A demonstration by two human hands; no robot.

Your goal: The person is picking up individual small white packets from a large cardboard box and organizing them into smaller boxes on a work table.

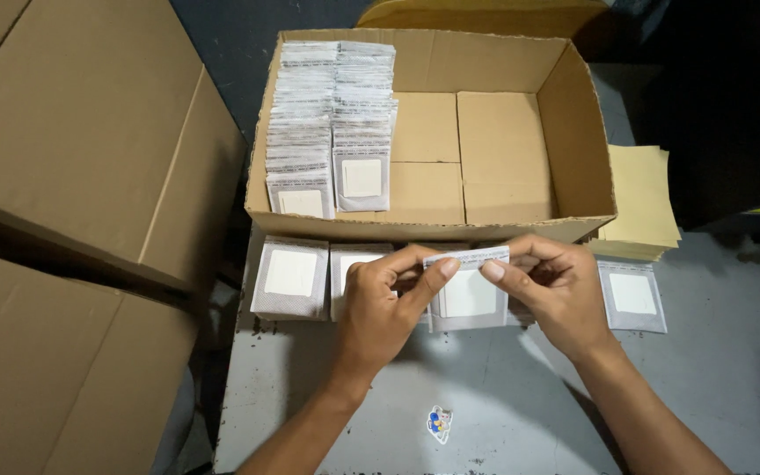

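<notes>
Both my hands hold one clear flat pouch (468,295) with a white square pad inside, just above a grey table (485,387). My left hand (384,308) pinches its top flap at the left, my right hand (551,286) pinches the flap at the right. Behind them stands an open cardboard box (573,132). Two rows of the same pouches (332,132) stand packed on edge in its left part. More pouches lie flat on the table: stacks to the left (290,277) and one to the right (633,296).
A pile of yellowish paper sheets (644,198) lies right of the box. Large closed cardboard cartons (72,132) fill the left side, lower than the table edge. A small coloured sticker (438,424) is on the table near me. The box's right half shows its bare bottom.
</notes>
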